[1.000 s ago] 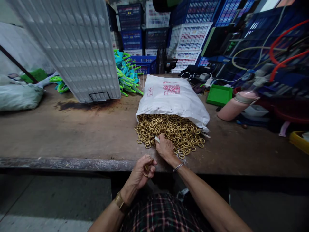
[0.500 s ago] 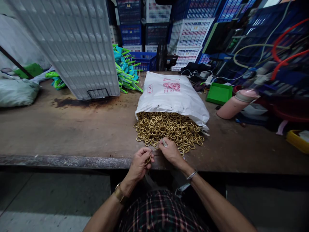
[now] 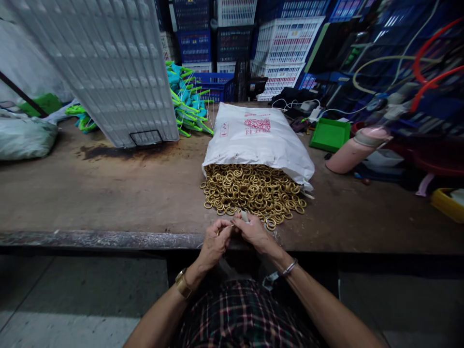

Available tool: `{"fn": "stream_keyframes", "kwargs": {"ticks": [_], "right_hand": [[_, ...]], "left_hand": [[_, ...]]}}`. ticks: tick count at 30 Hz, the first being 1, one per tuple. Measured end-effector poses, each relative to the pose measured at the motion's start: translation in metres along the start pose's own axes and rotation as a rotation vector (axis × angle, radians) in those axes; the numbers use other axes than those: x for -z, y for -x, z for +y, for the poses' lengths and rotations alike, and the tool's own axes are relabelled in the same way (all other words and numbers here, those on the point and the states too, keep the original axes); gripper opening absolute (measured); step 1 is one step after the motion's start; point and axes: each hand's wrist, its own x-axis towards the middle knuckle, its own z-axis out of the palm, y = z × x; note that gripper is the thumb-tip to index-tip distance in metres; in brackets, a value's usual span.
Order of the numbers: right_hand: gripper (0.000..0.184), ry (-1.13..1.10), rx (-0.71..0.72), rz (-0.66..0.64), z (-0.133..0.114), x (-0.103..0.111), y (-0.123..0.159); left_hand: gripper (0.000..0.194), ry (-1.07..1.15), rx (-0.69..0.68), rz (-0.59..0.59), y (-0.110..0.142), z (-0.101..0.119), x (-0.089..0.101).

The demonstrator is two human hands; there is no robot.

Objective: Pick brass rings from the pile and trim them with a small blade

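My left hand [image 3: 214, 241] is closed on a brass-coloured ring [image 3: 219, 232], of which only a sliver shows between the fingers. Pinched in my right hand [image 3: 255, 235] is a small pale, flat tool with a dark tip [image 3: 244, 216]; its exact kind cannot be made out. The fingertips of both hands meet at the front edge of the table. Just beyond them lies a heap of brass-coloured rings [image 3: 250, 191], spilling from the mouth of a white woven sack [image 3: 250, 140] with red print.
A tall ribbed translucent panel [image 3: 119, 72] stands left on the wooden table [image 3: 108, 193]. Behind are green hangers [image 3: 188, 106] and stacked crates [image 3: 286, 43]. To the right are a green tray [image 3: 329, 135], a pink bottle [image 3: 353, 152] and a yellow container [image 3: 447, 205].
My hands have come together, the left moving up and right toward the right. The ring in my left hand is now more hidden. The view has tilted slightly.
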Motion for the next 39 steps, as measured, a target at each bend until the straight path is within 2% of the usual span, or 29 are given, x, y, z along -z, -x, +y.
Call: {"fn": "stream_keyframes", "kwargs": {"ticks": [4, 8, 17, 21, 25, 29, 33, 39], "right_hand": [[0.023, 0.154, 0.082, 0.051, 0.002, -0.002, -0.002], [0.021, 0.194, 0.118, 0.054, 0.005, -0.002, -0.004], [0.025, 0.110, 0.118, -0.040, 0.006, 0.000, -0.001], [0.028, 0.130, 0.106, 0.011, 0.009, 0.000, -0.001], [0.026, 0.392, 0.220, 0.080, 0.018, 0.001, 0.001], [0.018, 0.684, 0.332, -0.021, 0.023, 0.000, 0.006], [0.023, 0.809, 0.337, -0.075, 0.021, -0.001, 0.007], [0.030, 0.879, 0.324, -0.091, 0.019, -0.001, 0.007]], "left_hand": [[0.031, 0.143, 0.129, -0.009, 0.000, -0.002, -0.001], [0.035, 0.204, 0.190, -0.023, 0.001, 0.000, -0.003], [0.033, 0.347, 0.207, -0.100, 0.003, 0.004, -0.003], [0.036, 0.391, 0.208, -0.081, 0.004, 0.005, -0.003], [0.036, 0.398, 0.195, -0.038, 0.004, 0.005, -0.001], [0.035, 0.367, 0.171, -0.030, 0.004, 0.004, -0.001], [0.034, 0.339, 0.140, -0.035, 0.004, 0.001, -0.002], [0.033, 0.260, 0.105, -0.004, 0.003, -0.003, -0.002]]}}
